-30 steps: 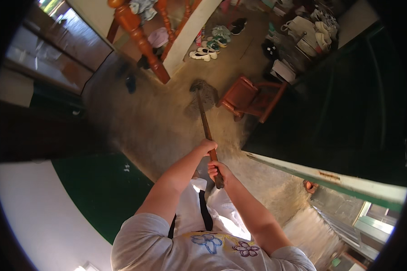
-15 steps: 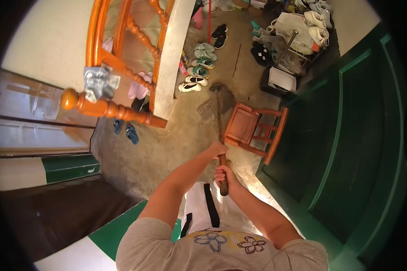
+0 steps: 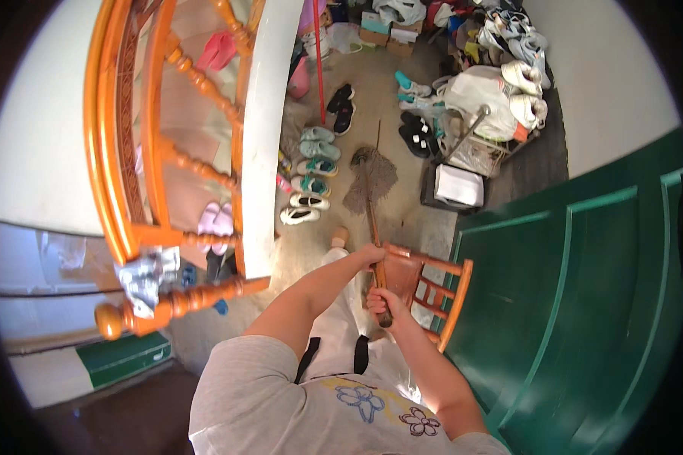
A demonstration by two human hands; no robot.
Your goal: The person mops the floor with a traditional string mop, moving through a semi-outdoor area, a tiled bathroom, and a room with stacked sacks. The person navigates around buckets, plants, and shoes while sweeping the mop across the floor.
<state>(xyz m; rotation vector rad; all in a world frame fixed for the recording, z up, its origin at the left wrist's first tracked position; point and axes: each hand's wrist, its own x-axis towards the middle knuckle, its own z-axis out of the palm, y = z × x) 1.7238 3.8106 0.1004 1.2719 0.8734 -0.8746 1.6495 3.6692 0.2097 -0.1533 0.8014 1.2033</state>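
Note:
A string mop [image 3: 371, 182] with a long wooden handle reaches away from me, its grey-brown strands spread on the concrete floor. Around the middle of the handle my left hand [image 3: 370, 255] is closed. My right hand [image 3: 383, 302] grips it lower down, close to the butt end. Beneath and to the right of the handle stands a small wooden chair [image 3: 402, 274], partly hidden by the mop and my hands.
An orange wooden banister [image 3: 205, 299] rises at the left, with a grey cloth [image 3: 148, 280] on its post. Several pairs of shoes [image 3: 311, 184] line the stair's side. A loaded shoe rack [image 3: 487, 144] and black box [image 3: 457, 188] stand right, beyond a green door [image 3: 584, 303].
I have stepped forward; the chair, shoes and banister now sit lower in view. The mop head lies farther along the floor, past the shoe row's near end. Both hands keep their hold.

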